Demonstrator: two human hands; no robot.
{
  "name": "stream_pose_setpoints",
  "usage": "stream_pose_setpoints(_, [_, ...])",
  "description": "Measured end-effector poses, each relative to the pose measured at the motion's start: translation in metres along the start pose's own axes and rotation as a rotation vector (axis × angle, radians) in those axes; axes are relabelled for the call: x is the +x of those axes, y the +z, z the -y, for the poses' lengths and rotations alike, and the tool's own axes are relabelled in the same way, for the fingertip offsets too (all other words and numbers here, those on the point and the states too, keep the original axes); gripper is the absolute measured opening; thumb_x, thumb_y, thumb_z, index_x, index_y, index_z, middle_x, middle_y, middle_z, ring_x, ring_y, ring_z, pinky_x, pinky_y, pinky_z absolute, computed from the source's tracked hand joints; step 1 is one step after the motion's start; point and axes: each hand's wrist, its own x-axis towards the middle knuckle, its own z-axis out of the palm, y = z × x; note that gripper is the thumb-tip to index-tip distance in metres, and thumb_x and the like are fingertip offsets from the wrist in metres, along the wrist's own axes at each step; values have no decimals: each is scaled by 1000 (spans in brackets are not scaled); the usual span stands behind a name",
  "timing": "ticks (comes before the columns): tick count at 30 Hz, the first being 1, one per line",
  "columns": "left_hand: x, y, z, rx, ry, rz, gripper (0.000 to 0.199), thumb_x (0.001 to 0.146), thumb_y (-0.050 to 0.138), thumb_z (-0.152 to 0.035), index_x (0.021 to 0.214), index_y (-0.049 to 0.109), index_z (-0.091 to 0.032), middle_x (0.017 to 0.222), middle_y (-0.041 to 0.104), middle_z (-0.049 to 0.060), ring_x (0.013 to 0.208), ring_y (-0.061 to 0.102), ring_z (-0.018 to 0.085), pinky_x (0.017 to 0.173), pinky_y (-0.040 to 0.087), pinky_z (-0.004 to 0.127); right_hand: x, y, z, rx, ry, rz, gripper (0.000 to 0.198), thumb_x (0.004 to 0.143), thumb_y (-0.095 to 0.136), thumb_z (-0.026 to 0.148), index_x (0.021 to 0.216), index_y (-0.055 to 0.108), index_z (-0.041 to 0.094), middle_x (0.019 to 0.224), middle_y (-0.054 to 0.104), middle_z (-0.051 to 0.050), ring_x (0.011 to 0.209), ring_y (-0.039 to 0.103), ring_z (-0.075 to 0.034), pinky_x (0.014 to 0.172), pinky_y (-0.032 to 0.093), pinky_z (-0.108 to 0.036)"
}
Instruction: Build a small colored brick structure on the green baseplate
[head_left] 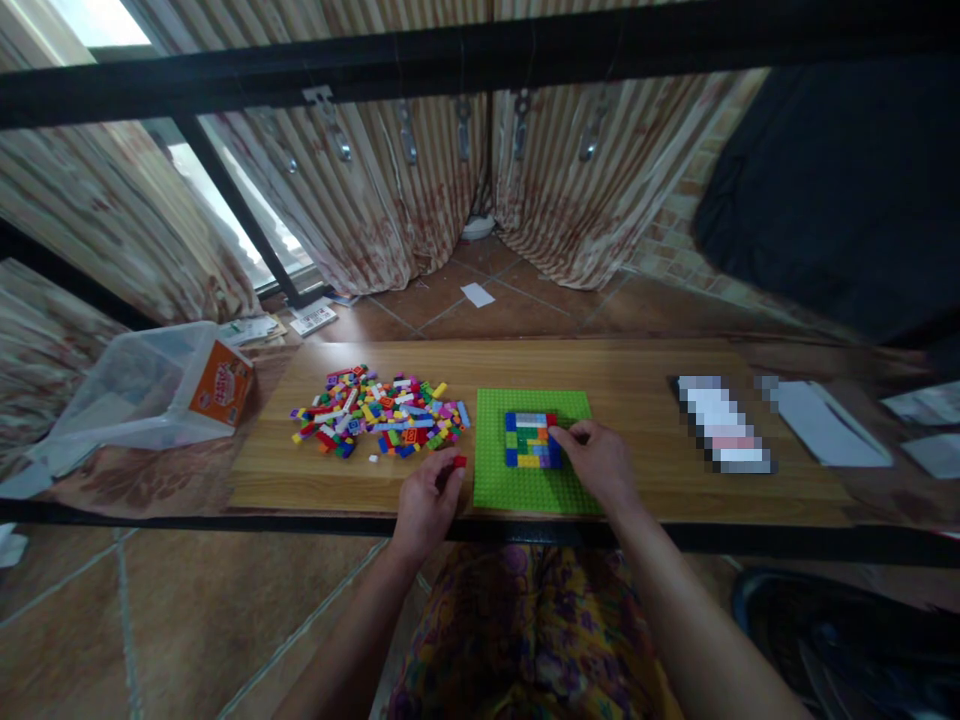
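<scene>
My left hand (429, 500) is closed in a pinch on a small red brick (460, 462), just left of the green baseplate (491, 488). On the baseplate stands a low block of toy bricks (532, 440), with blue, white, green, yellow, orange and red pieces forming a rough square. My right hand (600, 462) reaches in from the right, thumb and index finger pinched together on another red brick (551, 420) at the far right corner of that block. Its other fingers are curled. A heap of loose mixed bricks (390, 412) lies left of the baseplate.
The wooden board (637, 400) carries everything. A phone-like blurred object (724, 425) lies right, with white paper (832, 425) beyond it. A clear plastic tub (150, 385) with an orange label lies left. A dark bar (450, 60) crosses above; one white brick (373, 458) sits apart.
</scene>
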Motion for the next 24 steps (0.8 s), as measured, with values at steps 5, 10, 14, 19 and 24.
stream_pose_setpoints(5, [1, 0, -1, -10, -15, -2, 26, 87, 54, -31, 108, 64, -20, 101, 71, 5, 91, 67, 19, 84, 52, 32, 5, 3, -6, -13, -40, 10, 39, 80, 56, 57, 65, 62, 21, 67, 66, -5, 63, 58, -19, 58, 36, -30])
stream_pose_setpoints(10, [3, 0, -1, -55, -16, -5, 25, 86, 55, -31, 106, 66, -19, 104, 71, 6, 98, 66, 20, 89, 51, 35, 7, 6, -9, -40, -83, 2, 38, 81, 56, 56, 65, 64, 22, 66, 66, -5, 60, 58, -18, 56, 36, -29])
stream_pose_setpoints(14, [2, 0, -1, -124, -17, -20, 26, 84, 56, -29, 104, 67, -18, 106, 71, 7, 101, 65, 22, 93, 50, 37, 10, 5, -8, -20, -107, 8, 37, 80, 57, 55, 66, 66, 22, 65, 67, -5, 60, 59, -18, 56, 37, -29])
stream_pose_setpoints(19, [-6, 1, -11, -265, -81, -30, 28, 82, 58, -31, 105, 66, -16, 101, 72, 8, 96, 66, 21, 90, 51, 37, 9, -2, -10, 125, -91, -13, 46, 84, 46, 57, 67, 65, 19, 63, 65, -5, 59, 56, -17, 56, 37, -28])
stream_pose_setpoints(24, [-14, 15, -37, -463, -161, 10, 29, 77, 65, -34, 99, 65, -15, 87, 72, 6, 81, 67, 18, 75, 54, 31, -24, -5, -13, 483, -92, -40, 37, 83, 50, 49, 84, 68, 16, 79, 69, -7, 73, 61, -19, 69, 46, -32])
